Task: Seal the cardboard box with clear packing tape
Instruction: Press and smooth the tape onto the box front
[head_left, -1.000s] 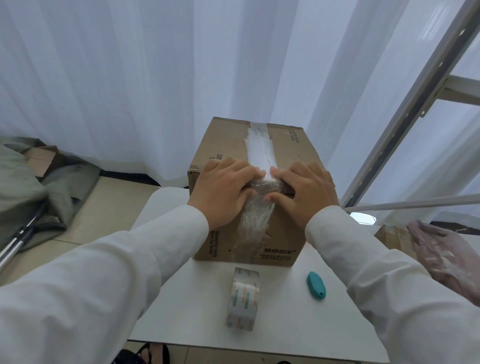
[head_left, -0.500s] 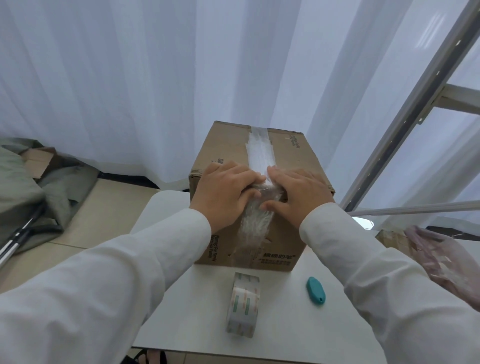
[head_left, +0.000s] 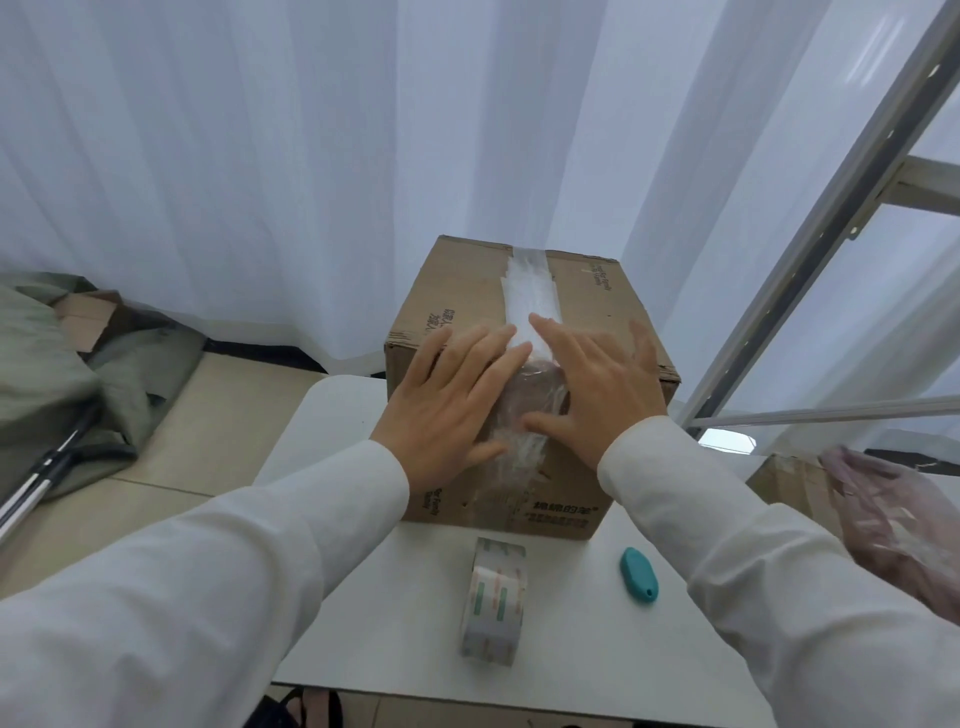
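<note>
Head view: the cardboard box (head_left: 519, 374) sits on the white bench (head_left: 415, 597), a tape strip (head_left: 530, 299) along its top seam. The step looks like smoothing tape over the near edge; next, press it down the front. The left hand (head_left: 447, 400) and right hand (head_left: 592, 384) lie flat, fingers straight, gripping nothing

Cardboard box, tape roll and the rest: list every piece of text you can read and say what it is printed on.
Cardboard box, front face: Chinese characters, too blurred to read.
Box front, beside the left hand: small sideways print, unreadable.
Box top: sideways print on both flaps, too small to read.
Tape roll: green and orange marks, no legible words.
Teal cutter: no text visible.
</note>
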